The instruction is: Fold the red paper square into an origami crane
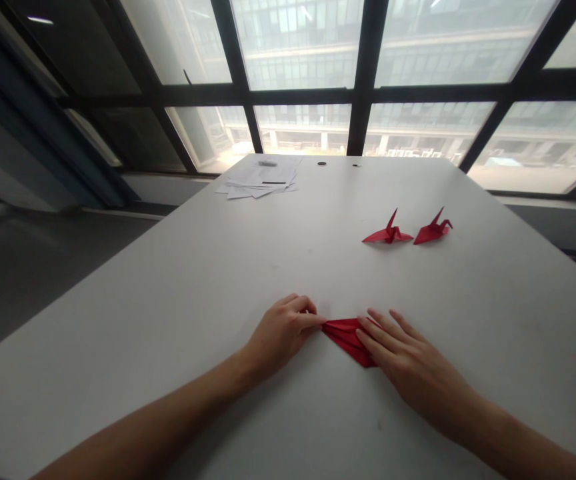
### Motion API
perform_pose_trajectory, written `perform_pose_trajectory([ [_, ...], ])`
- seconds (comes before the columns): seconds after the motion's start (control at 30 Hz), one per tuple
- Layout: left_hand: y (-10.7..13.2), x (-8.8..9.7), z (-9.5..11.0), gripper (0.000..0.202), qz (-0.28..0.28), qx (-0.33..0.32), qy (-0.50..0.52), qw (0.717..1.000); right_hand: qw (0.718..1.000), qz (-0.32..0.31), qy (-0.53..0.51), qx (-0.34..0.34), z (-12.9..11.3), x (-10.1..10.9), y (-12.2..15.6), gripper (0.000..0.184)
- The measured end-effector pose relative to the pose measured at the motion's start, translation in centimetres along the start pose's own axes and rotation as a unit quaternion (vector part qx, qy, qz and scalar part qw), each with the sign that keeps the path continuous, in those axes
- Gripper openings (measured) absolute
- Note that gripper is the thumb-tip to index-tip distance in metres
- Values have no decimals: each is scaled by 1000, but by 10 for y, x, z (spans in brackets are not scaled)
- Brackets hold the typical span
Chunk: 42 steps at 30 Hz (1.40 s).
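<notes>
Far back on the white table (193, 267), at left, we see loose papers (248, 179). Our left hand (285, 327) pinches the left tip of 1 red folded paper (347, 337) lying before us; our right hand (403, 350) rests flat, fingers outstretched, over its right part. Beyond, 2 red paper cranes (386, 235) stand side by side.

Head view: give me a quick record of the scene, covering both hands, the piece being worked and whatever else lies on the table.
left hand: fingertips at the left tip of the red folded paper
right hand: laid over the paper's right part, fingers extended
workpiece state: folded, narrowing to a point at left; right end hidden
beyond the right hand: two red paper cranes, side by side
far end of table, left: overlapping white sheets
background: windows
</notes>
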<state>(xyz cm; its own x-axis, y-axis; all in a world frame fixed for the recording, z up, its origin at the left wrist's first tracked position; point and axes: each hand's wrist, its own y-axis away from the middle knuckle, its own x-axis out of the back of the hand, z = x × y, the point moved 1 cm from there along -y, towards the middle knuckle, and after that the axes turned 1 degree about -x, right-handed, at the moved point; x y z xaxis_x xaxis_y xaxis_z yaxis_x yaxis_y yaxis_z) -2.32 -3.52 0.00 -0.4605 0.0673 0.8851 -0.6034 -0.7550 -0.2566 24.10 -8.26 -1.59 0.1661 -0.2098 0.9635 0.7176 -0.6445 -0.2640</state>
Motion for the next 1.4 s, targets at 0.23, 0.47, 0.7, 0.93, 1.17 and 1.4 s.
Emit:
perform_pose_trajectory([
  [0.23,0,1,6,19,3,-29,-6,1000,999,7,-36,-27,6,9,-5,50],
  [0.47,-1,1,8,19,-3,-49,-45,998,997,-30,-17,-66,-6,15,-17,61],
  [0.7,-1,4,14,20,-18,-52,-78,995,996,-39,49,-66,-10,10,-18,58],
  [0.93,-1,8,20,18,-60,-48,-134,988,995,-36,72,-59,-10,8,-19,53],
  [1.17,4,-11,45,53,12,8,-165,986,996,-28,72,-53,-12,6,-20,49],
  [1.4,20,-23,52,63,-29,24,-193,980,995,-17,76,-61,-13,6,-16,54],
])
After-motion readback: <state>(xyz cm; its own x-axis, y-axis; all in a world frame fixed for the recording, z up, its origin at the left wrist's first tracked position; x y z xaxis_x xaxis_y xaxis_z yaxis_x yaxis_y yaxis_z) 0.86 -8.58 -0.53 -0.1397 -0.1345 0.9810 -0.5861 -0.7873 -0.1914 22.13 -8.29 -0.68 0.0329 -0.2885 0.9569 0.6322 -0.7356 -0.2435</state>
